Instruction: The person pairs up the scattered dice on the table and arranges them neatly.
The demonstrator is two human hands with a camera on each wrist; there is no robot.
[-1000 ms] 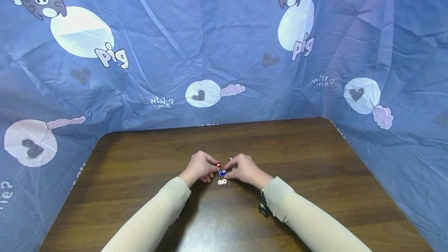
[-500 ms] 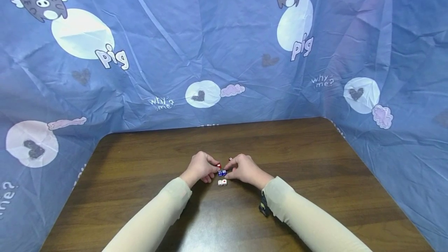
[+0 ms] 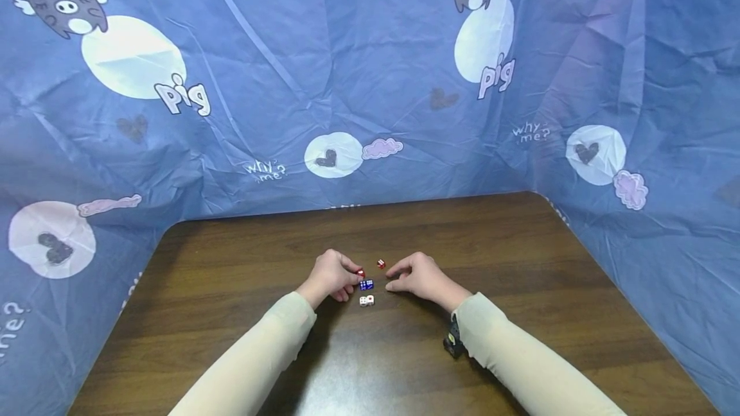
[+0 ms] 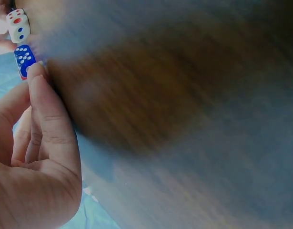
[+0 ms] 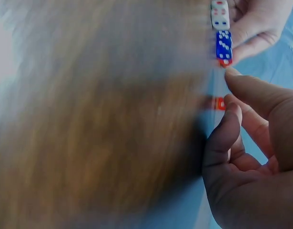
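Note:
In the head view, two blue dice [image 3: 367, 285] sit side by side behind two white dice [image 3: 367, 300]. My left hand [image 3: 331, 276] is at the left of this group, its thumb and index finger pinching a red die [image 3: 361, 273] just behind the blue pair. The left wrist view has the left thumb tip by a blue die [image 4: 25, 58], which mostly hides the red one. My right hand [image 3: 421, 276] is to the right of the dice, apart from them, its thumb and index finger spread with nothing between. A second red die [image 3: 381, 264] lies just beyond the right index fingertip.
The dice lie on a brown wood-grain table [image 3: 491, 242]. A blue cloth [image 3: 376, 82] printed with pigs and hearts hangs behind the table and along its sides. A dark device [image 3: 453, 339] is on the right wrist.
My right hand has moved right, away from the blue dice, bringing the second red die into fuller view. The left hand stays at its red die.

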